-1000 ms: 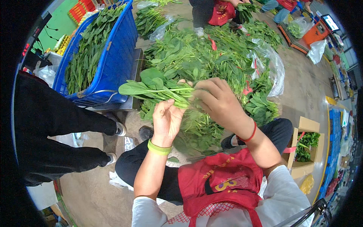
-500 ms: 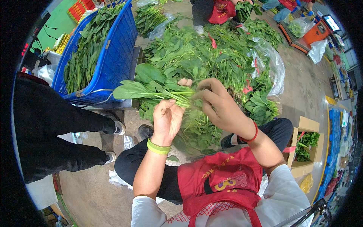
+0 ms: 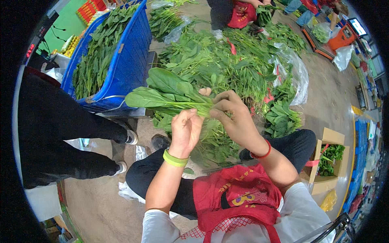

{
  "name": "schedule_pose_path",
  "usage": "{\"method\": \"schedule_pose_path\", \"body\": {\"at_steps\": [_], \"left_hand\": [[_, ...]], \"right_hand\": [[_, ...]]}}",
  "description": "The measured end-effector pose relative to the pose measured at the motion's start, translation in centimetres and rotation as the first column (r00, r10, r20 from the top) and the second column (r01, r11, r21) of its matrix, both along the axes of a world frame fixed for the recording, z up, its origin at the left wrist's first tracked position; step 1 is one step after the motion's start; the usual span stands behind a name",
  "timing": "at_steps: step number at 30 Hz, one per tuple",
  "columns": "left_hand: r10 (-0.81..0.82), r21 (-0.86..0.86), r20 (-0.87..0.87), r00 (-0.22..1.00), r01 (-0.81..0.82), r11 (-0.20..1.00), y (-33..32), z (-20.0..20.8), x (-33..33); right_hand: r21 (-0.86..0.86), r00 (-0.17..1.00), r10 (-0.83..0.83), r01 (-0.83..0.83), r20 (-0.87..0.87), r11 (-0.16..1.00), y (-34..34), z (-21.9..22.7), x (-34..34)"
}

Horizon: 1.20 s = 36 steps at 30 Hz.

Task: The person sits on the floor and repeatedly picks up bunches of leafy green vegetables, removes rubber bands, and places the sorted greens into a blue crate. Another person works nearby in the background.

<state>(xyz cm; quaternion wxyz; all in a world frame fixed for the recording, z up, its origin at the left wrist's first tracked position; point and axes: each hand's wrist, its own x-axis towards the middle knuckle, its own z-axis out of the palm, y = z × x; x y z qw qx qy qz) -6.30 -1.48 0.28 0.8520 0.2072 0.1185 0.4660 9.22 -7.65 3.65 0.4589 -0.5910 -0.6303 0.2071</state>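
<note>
A small bunch of leafy greens lies sideways in front of me, its broad leaves to the left and its pale stems to the right. My left hand is closed around the stems, thumb on the near side and fingertips showing beyond them. At the stem ends, my right hand has its fingers bent and pinched on the bunch; the exact stems between them are hard to make out. Below and beyond both hands spreads a large heap of loose greens on the floor.
A blue crate packed with greens stands at the left on a metal platform. Beside it a person in black trousers stands close. Clear plastic lies right of the heap. A cardboard box of greens is at right. Another person handles greens beyond.
Both hands and the bunch appear slightly further right in the picture, as does the whole scene. My right fingers have closed in on the stem ends.
</note>
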Motion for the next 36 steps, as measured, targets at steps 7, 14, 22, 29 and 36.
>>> {"method": "schedule_pose_path", "body": {"at_steps": [7,14,22,29,36], "left_hand": [[0.055,-0.054,0.052,0.997,-0.053,0.997,0.1,-0.5,0.0],[0.056,-0.121,0.105,0.993,-0.043,0.992,0.3,-0.1,-0.6],[0.014,-0.096,0.25,0.968,0.01,0.995,1.1,0.8,-1.1],[-0.043,0.043,0.191,0.981,0.036,0.998,1.0,0.6,-0.8],[-0.158,-0.014,0.04,0.987,0.158,0.987,0.4,0.2,-0.8]], "right_hand": [[0.26,0.956,-0.237,0.188,0.175,0.947,-0.3,-1.0,-2.5],[0.231,0.954,-0.256,0.217,0.155,0.949,1.1,1.5,-0.5],[-0.261,0.948,-0.073,-0.011,-0.309,0.965,1.0,1.3,0.6],[-0.237,0.949,-0.045,-0.032,-0.313,0.971,-0.7,0.2,-0.1],[-0.15,0.705,-0.2,0.133,-0.68,0.98,-0.1,2.0,0.9]]}}
